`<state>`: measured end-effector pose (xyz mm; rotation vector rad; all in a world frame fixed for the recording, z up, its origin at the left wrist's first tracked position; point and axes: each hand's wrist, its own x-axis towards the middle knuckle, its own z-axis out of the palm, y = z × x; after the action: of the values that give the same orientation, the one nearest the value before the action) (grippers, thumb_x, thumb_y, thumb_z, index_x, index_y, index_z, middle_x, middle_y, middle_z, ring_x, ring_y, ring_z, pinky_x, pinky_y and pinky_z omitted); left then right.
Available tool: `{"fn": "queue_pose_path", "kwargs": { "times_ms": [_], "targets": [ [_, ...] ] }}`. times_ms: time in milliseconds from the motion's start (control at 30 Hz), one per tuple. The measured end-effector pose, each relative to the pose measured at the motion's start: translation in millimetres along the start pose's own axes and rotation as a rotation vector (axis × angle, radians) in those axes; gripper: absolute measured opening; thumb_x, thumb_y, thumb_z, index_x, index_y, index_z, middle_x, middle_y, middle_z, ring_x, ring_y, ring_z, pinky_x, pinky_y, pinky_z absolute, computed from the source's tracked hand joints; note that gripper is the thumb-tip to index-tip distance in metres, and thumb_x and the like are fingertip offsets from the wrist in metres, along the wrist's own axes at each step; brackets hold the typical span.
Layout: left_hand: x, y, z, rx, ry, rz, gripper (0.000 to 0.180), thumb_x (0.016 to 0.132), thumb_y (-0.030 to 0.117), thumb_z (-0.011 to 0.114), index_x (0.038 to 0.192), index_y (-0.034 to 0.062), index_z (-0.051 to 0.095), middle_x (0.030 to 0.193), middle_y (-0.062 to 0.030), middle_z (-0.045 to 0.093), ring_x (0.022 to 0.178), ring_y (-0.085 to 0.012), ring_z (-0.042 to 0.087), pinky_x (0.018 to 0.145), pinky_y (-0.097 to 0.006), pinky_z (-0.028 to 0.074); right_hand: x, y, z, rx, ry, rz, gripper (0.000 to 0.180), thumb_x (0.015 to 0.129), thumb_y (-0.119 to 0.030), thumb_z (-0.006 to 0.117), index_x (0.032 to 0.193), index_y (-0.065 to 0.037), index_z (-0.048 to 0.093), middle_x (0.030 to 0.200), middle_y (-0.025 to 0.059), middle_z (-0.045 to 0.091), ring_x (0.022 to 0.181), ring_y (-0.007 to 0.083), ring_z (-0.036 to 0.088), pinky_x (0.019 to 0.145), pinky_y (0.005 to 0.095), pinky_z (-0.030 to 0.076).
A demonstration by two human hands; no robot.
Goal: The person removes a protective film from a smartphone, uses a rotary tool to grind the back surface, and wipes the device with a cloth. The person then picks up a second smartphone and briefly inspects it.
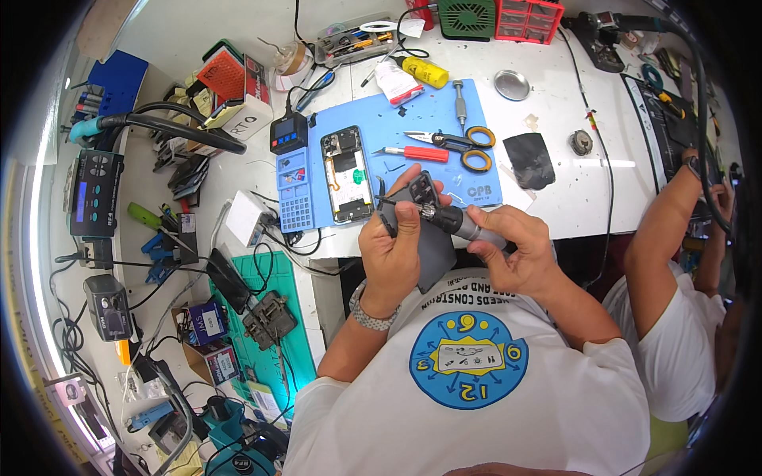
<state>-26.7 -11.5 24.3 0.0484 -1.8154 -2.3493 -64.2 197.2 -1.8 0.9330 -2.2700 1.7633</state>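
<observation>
My left hand (390, 250) is closed around a dark grey phone back cover (436, 258), its camera cut-out turned up near my thumb. In my right hand (517, 244) is a black-and-grey cylindrical hand tool (462, 224). Its narrow end meets the camera area of the cover; the very tip is too small to make out. Just beyond my hands, on a blue work mat (333, 119), lies an opened phone (347, 170) with its inner parts showing. Scissors (464, 145) with black-and-orange handles and a red-handled knife (425, 153) lie to its right.
A black square sheet (529, 160), a round metal dish (512, 85) and a yellow bottle (426, 71) sit on the white table. Cables, a soldering station (95, 194) and a green mat (254, 317) crowd the left side. A co-worker's arm (660, 206) is at the right.
</observation>
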Motion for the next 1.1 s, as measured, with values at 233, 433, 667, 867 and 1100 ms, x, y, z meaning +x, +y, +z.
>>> {"fn": "queue_pose_path", "kwargs": {
  "times_ms": [233, 433, 667, 867, 1100],
  "targets": [
    [2, 3, -4, -0.004, -0.079, -0.028, 0.067, 0.116, 0.042, 0.054, 0.158, -0.0095, 0.047, 0.131, -0.0192, 0.072, 0.119, -0.0216, 0.072, 0.104, -0.037, 0.058, -1, -2, -7, -0.020, -0.071, 0.000, 0.051, 0.081, -0.001, 0.089, 0.130, -0.004, 0.078, 0.092, 0.0162, 0.076, 0.076, 0.0293, 0.074, 0.065, 0.0346, 0.057],
    [0, -7, -8, 0.099, -0.062, 0.026, 0.074, 0.113, 0.049, 0.055, 0.157, -0.0099, 0.045, 0.129, -0.0221, 0.073, 0.113, -0.0262, 0.076, 0.099, -0.040, 0.061, -3, 0, -6, -0.011, -0.048, 0.011, 0.050, 0.082, -0.003, 0.089, 0.131, -0.005, 0.077, 0.088, 0.0142, 0.073, 0.071, 0.0279, 0.070, 0.062, 0.0348, 0.054],
    [1, -9, -7, 0.072, -0.074, 0.042, 0.074, 0.113, 0.051, 0.051, 0.158, -0.0069, 0.045, 0.130, -0.0217, 0.072, 0.113, -0.0262, 0.076, 0.100, -0.041, 0.062, -5, -1, -7, -0.027, -0.074, -0.001, 0.053, 0.082, -0.003, 0.089, 0.133, -0.006, 0.077, 0.085, 0.0137, 0.071, 0.069, 0.0264, 0.068, 0.059, 0.0343, 0.051],
    [0, -9, -8, 0.040, -0.059, 0.031, 0.071, 0.113, 0.050, 0.053, 0.160, -0.0045, 0.047, 0.132, -0.0178, 0.070, 0.116, -0.0214, 0.072, 0.102, -0.038, 0.059, -8, 0, -6, -0.019, -0.056, 0.004, 0.054, 0.082, -0.002, 0.090, 0.134, -0.006, 0.076, 0.082, 0.0121, 0.068, 0.064, 0.0253, 0.063, 0.056, 0.0347, 0.047],
    [0, -8, -8, 0.074, -0.044, 0.045, 0.073, 0.113, 0.051, 0.054, 0.160, -0.0048, 0.046, 0.131, -0.0183, 0.070, 0.115, -0.0212, 0.072, 0.102, -0.037, 0.059, -10, 0, -7, -0.034, -0.070, 0.018, 0.054, 0.082, -0.001, 0.090, 0.134, -0.007, 0.076, 0.080, 0.0115, 0.067, 0.062, 0.0245, 0.062, 0.054, 0.0347, 0.046]
  ]
}}
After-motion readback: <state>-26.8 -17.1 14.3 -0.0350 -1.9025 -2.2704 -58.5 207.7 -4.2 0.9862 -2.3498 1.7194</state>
